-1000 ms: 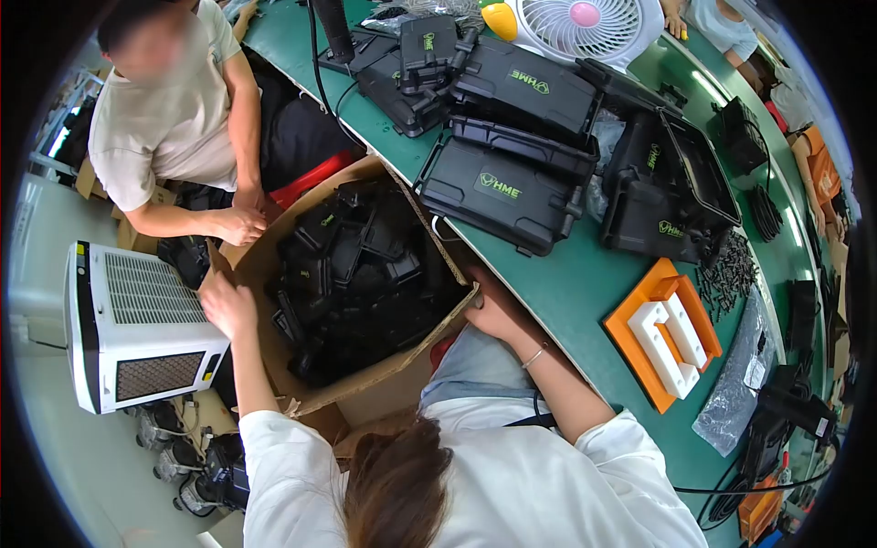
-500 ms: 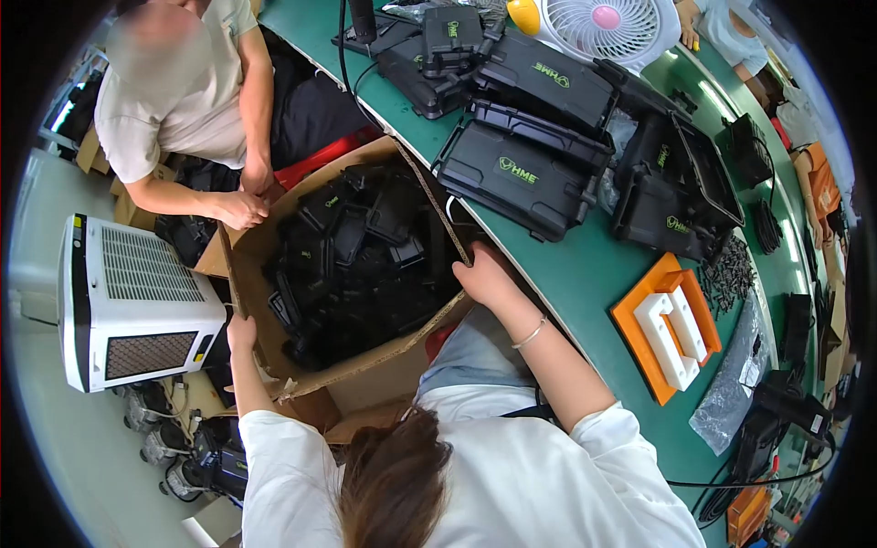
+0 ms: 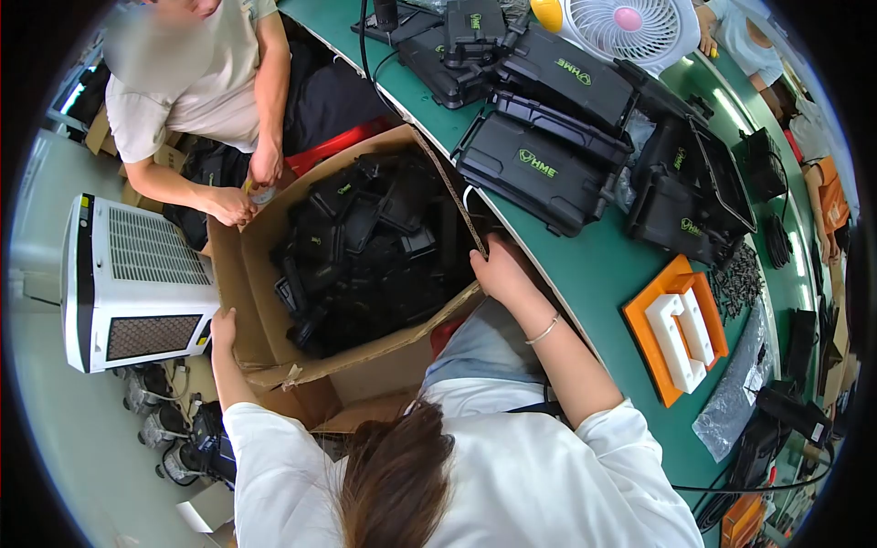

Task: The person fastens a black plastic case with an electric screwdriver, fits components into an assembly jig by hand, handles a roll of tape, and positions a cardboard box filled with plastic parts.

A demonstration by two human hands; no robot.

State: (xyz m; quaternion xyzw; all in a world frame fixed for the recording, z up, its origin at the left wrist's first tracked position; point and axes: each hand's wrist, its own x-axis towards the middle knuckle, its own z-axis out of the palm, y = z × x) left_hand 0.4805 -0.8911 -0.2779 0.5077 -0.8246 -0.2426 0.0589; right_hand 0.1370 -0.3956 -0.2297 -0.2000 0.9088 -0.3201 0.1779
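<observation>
A large open cardboard box (image 3: 329,370) stands in front of me. Inside it lies a heap of black plastic cases (image 3: 365,219), some with green logos. My right hand (image 3: 499,268) grips the box's right rim beside the green table, its thumb on top. At the left rim, next to the white air cooler, my left hand (image 3: 223,329) is closed on the cardboard; some of its fingers are hidden. Both of my arms are stretched around the box.
A green table (image 3: 585,274) carries black cases (image 3: 530,169), a white fan (image 3: 621,27), an orange tray (image 3: 653,365) with white blocks, and screws (image 3: 735,279). The white air cooler (image 3: 137,283) stands left. Across the box sits a co-worker (image 3: 201,100), hands near its far rim.
My left hand has shifted left and slightly up along the box's left side. The box's left wall now stands farther left. The co-worker's hands have moved apart, and the camera view has shifted slightly.
</observation>
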